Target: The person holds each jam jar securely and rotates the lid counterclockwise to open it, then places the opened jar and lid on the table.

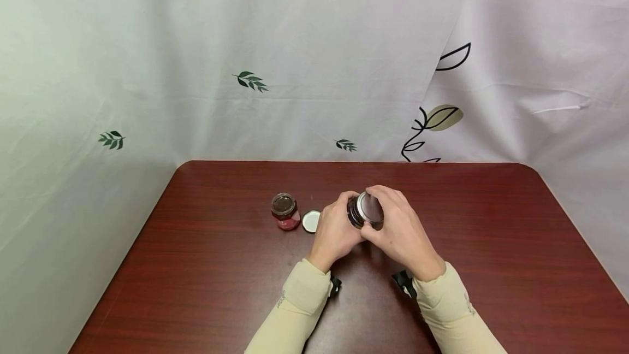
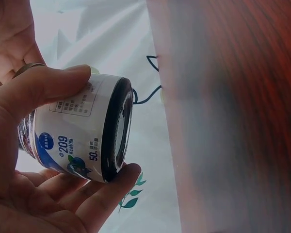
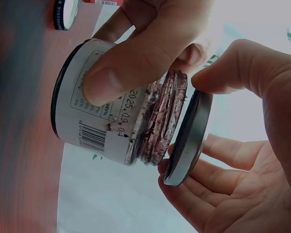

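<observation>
My left hand (image 1: 336, 226) holds a glass jar (image 2: 80, 126) with a white label, a blueberry picture and dark residue on its threads. The thumb lies along the label, and the other fingers curl under it. The jar is tipped over on its side, raised above the table. At its mouth, my right hand (image 1: 402, 228) grips a silver metal lid (image 3: 191, 141) by the rim between thumb and fingers. A narrow gap shows between lid and threads in the right wrist view. The jar's contents are hidden.
A second jar (image 1: 286, 218), open-topped with dark contents and a red label, stands on the reddish-brown table (image 1: 206, 266) to the left. Beside it lies another lid (image 1: 310, 222), white inside facing up. A pale curtain (image 1: 304, 42) with leaf prints hangs behind the table.
</observation>
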`<action>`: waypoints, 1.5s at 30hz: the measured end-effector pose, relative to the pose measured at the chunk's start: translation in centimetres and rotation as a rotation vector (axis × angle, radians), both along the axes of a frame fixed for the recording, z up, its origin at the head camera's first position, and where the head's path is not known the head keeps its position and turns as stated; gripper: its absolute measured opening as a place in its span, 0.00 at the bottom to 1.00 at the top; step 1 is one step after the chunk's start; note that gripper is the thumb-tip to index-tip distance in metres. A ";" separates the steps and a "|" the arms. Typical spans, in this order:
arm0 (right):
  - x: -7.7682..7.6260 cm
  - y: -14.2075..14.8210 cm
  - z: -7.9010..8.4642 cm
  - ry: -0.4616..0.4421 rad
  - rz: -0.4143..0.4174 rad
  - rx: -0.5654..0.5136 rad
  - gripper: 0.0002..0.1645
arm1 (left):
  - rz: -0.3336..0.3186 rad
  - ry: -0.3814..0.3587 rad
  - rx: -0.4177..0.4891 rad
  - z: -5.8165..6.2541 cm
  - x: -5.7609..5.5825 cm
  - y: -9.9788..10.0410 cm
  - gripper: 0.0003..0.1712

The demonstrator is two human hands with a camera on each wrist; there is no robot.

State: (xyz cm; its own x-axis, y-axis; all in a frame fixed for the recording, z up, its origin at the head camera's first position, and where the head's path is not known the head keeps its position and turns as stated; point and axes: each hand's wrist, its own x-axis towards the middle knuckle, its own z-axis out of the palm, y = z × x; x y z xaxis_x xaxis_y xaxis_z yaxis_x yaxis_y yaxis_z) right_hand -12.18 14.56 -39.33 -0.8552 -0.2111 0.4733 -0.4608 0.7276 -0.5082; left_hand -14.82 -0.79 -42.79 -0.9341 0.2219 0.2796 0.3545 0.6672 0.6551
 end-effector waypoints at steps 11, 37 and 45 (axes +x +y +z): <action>0.0 0.0 0.0 -0.010 0.003 -0.009 0.38 | -0.006 -0.019 0.005 0.1 0.1 -0.1 0.37; 0.0 0.1 0.1 -0.007 0.014 -0.030 0.39 | 0.014 -0.004 -0.021 0.1 0.0 -0.1 0.42; 0.1 0.1 0.0 0.000 0.018 -0.035 0.39 | 0.003 0.014 -0.003 0.0 0.1 -0.1 0.38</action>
State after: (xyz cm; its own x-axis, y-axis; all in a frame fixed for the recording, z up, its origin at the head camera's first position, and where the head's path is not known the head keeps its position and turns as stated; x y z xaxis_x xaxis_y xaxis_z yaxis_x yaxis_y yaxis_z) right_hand -12.12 14.66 -39.31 -0.8514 -0.2104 0.4805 -0.4740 0.7009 -0.5329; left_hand -14.74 -0.90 -42.78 -0.9308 0.2201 0.2918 0.3616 0.6705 0.6477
